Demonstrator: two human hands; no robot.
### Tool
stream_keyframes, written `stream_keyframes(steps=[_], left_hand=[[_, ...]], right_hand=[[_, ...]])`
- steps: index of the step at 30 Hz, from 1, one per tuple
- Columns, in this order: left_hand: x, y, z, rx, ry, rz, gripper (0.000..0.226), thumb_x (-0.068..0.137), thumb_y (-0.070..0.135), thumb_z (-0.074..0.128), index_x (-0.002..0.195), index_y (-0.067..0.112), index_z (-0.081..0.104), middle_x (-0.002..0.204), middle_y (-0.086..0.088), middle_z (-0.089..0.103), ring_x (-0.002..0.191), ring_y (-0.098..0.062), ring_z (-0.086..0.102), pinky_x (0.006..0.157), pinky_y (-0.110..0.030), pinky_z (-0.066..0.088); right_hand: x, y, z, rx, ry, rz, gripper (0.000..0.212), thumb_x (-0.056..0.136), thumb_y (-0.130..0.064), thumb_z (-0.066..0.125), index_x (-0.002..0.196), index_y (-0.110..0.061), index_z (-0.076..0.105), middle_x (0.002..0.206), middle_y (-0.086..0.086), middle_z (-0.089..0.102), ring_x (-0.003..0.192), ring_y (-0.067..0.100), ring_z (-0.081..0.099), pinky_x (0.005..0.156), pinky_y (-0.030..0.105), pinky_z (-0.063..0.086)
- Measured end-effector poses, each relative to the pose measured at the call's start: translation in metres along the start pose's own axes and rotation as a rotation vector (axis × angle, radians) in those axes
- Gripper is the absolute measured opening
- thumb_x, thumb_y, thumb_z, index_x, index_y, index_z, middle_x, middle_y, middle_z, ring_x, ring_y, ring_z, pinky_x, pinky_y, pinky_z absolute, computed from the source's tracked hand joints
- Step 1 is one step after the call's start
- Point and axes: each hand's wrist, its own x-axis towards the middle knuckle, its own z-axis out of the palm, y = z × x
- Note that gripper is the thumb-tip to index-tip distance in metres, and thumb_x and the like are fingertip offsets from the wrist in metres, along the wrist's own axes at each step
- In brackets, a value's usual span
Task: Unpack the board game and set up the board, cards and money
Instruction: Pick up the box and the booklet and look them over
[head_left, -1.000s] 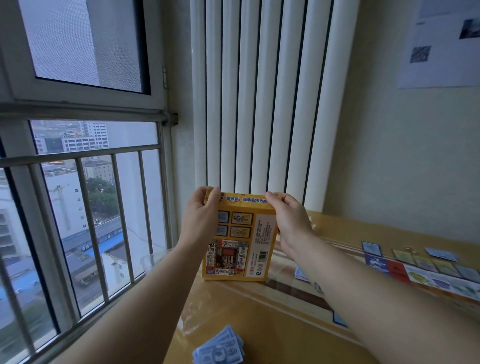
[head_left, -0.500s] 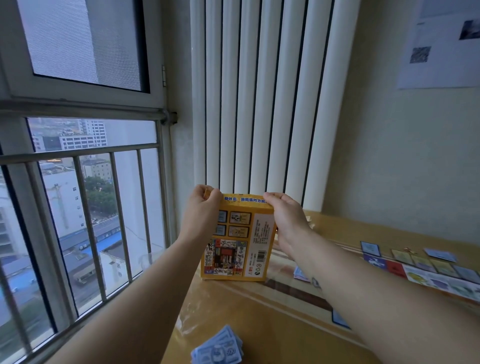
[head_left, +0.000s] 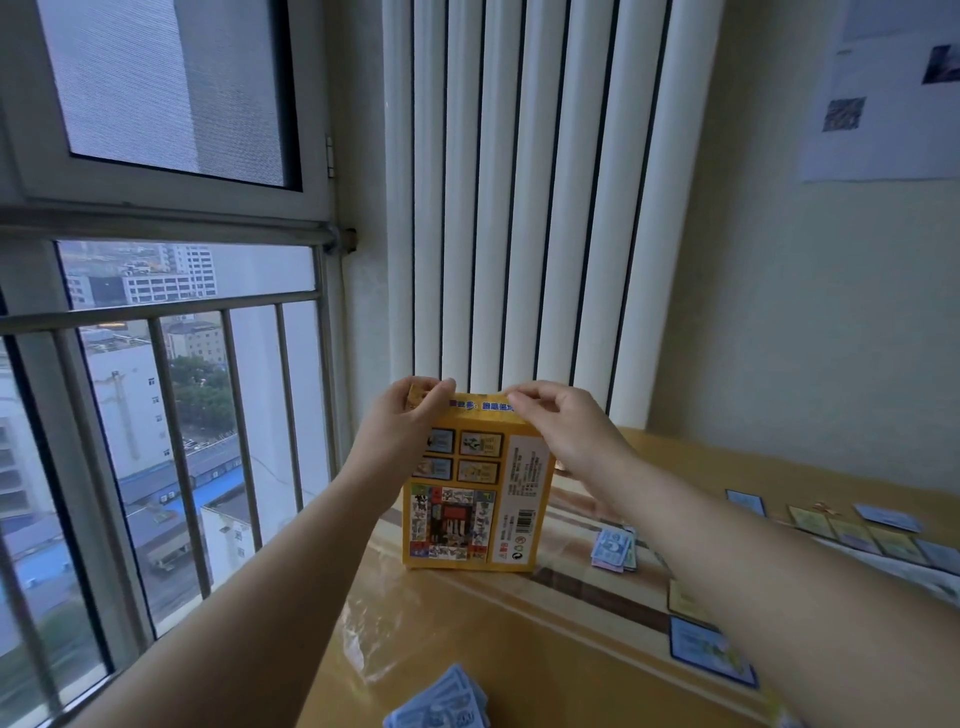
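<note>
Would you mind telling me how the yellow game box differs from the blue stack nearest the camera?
The yellow box stands upright; the blue stack lies flat. The left hand and right hand pinch the box's top; the stack is untouched. Both rest on the table.

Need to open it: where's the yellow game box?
Head view, centre: the yellow game box stands upright on the table before the white columns, left hand and right hand gripping its top.
</note>
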Motion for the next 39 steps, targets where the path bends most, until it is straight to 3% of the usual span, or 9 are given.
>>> stream_keyframes(steps=[3, 9, 18, 22, 27, 31, 36, 39], left_hand=[[-0.001, 0.003, -0.004, 0.12, -0.036, 0.083, 0.023, 0.085, 0.038, 0.063, 0.095, 0.017, 0.062, 0.085, -0.003, 0.069, 0.074, -0.014, 0.069, 0.064, -0.027, 0.056], [0.005, 0.02, -0.011, 0.446, -0.151, 0.17, 0.008, 0.089, 0.033, 0.06, 0.088, 0.028, 0.066, 0.078, 0.009, 0.069, 0.068, -0.003, 0.066, 0.056, -0.012, 0.048], [0.002, 0.013, -0.008, 0.421, -0.134, 0.169, 0.016, 0.094, 0.031, 0.054, 0.1, 0.023, 0.066, 0.083, 0.008, 0.066, 0.073, -0.004, 0.064, 0.058, -0.012, 0.045], [0.002, 0.013, -0.007, 0.421, -0.135, 0.157, 0.018, 0.094, 0.032, 0.053, 0.102, 0.023, 0.065, 0.085, 0.008, 0.066, 0.075, -0.003, 0.063, 0.058, -0.013, 0.044], [-0.003, 0.01, -0.018, 0.414, -0.272, 0.216, 0.013, 0.089, 0.032, 0.059, 0.101, 0.033, 0.064, 0.097, 0.01, 0.063, 0.085, -0.005, 0.064, 0.065, -0.017, 0.052], [-0.01, 0.01, -0.023, 0.505, -0.323, 0.247, 0.023, 0.082, 0.029, 0.068, 0.103, 0.037, 0.061, 0.102, 0.014, 0.059, 0.089, -0.004, 0.062, 0.07, -0.018, 0.054], [-0.016, 0.015, -0.015, 0.613, -0.106, 0.474, 0.033, 0.085, 0.026, 0.065, 0.118, 0.028, 0.062, 0.103, 0.016, 0.049, 0.087, -0.002, 0.055, 0.067, -0.007, 0.046], [-0.013, 0.02, -0.009, 0.667, 0.068, 0.751, 0.038, 0.083, 0.019, 0.069, 0.121, 0.017, 0.063, 0.109, 0.007, 0.05, 0.095, -0.007, 0.05, 0.081, -0.01, 0.043]], right_hand=[[0.0, -0.005, -0.001, -0.043, -0.019, -0.037, 0.026, 0.09, -0.041, 0.058, 0.105, -0.023, 0.068, 0.097, -0.008, 0.066, 0.093, 0.009, 0.058, 0.078, 0.023, 0.044], [-0.001, -0.008, -0.004, 0.009, -0.048, 0.0, 0.012, 0.086, -0.038, 0.065, 0.088, -0.027, 0.07, 0.09, -0.005, 0.067, 0.094, 0.016, 0.061, 0.086, 0.033, 0.048], [0.008, -0.02, -0.004, -0.006, -0.109, 0.122, 0.011, 0.082, -0.032, 0.071, 0.083, -0.022, 0.067, 0.085, 0.003, 0.068, 0.084, 0.02, 0.066, 0.077, 0.036, 0.052], [0.017, -0.024, -0.011, 0.04, -0.229, 0.257, 0.013, 0.081, -0.029, 0.072, 0.087, -0.018, 0.067, 0.088, 0.006, 0.069, 0.089, 0.023, 0.065, 0.087, 0.04, 0.051], [0.017, -0.022, -0.008, 0.124, -0.302, 0.344, 0.01, 0.084, -0.02, 0.069, 0.091, -0.013, 0.065, 0.08, 0.006, 0.067, 0.075, 0.019, 0.063, 0.07, 0.032, 0.051], [0.007, -0.019, -0.009, 0.147, -0.31, 0.302, 0.015, 0.083, -0.022, 0.07, 0.092, -0.013, 0.062, 0.083, 0.006, 0.066, 0.075, 0.018, 0.062, 0.071, 0.031, 0.05], [-0.009, -0.019, -0.023, -0.155, -0.071, 0.112, 0.041, 0.085, -0.056, 0.057, 0.107, -0.022, 0.061, 0.106, 0.0, 0.064, 0.099, 0.017, 0.056, 0.09, 0.038, 0.044], [-0.009, -0.029, -0.045, 0.166, 0.003, 0.331, 0.058, 0.083, -0.063, 0.053, 0.12, -0.019, 0.051, 0.111, 0.006, 0.054, 0.098, 0.023, 0.054, 0.09, 0.045, 0.048]])
